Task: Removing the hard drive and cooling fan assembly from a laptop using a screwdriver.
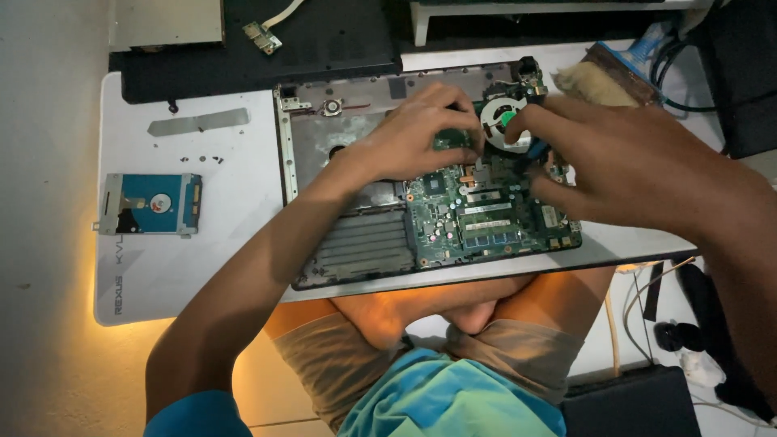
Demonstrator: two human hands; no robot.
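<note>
An opened laptop base [356, 243] lies on a white mat, its green motherboard [453, 214] exposed. A round cooling fan [503, 121] sits near the top right of the board. My left hand [413, 133] rests on the board just left of the fan, fingers curled down onto a green part. My right hand [615, 154] comes in from the right, its fingers pinching a dark blue tool [528, 154] right beside the fan. What the tool's tip touches is hidden by my fingers.
A hard drive [150, 204] lies on the white mat [218, 235] at left, with a metal strip [198, 121] and several tiny screws [201, 159] above it. A brush [603, 77] lies at top right. Cables [647, 295] hang at right. My crossed legs are below the table edge.
</note>
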